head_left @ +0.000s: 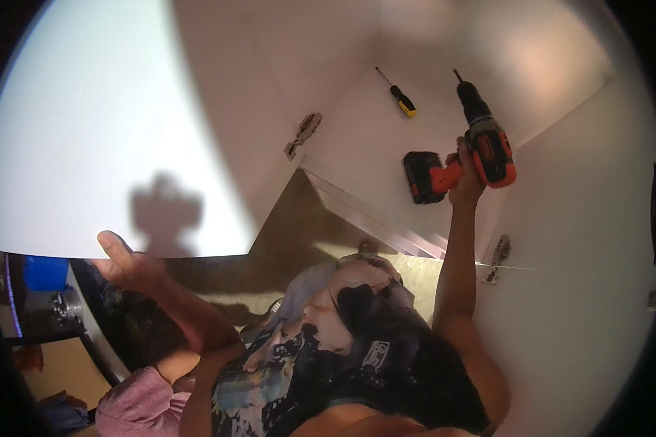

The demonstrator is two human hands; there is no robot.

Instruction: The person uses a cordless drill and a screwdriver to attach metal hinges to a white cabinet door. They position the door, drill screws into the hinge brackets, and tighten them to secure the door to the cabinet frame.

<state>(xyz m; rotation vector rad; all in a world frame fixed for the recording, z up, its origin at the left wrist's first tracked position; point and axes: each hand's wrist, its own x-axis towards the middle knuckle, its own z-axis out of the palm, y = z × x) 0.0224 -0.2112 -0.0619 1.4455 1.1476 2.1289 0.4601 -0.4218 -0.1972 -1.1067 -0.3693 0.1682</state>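
My left hand point(133, 271) grips the lower edge of a white cabinet door point(95, 146); the thumb lies near the edge and the other fingers are mostly hidden. In my right hand point(468, 178) is an orange and black cordless drill point(493, 149), held by its handle with the bit pointing away from me. Left of the drill, a screwdriver point(401, 100) with a black and yellow handle lies inside the white cabinet. A metal hinge point(305, 136) sits by the left door's inner edge. Another hinge point(501, 251) shows on the right panel, below my right hand.
A white panel point(576, 291) stands along the right side. The cabinet's front edge point(372, 215) runs between the panels, above the floor point(270, 251). At lower left are another person's pink sleeve point(142, 400) and a blue object point(45, 273).
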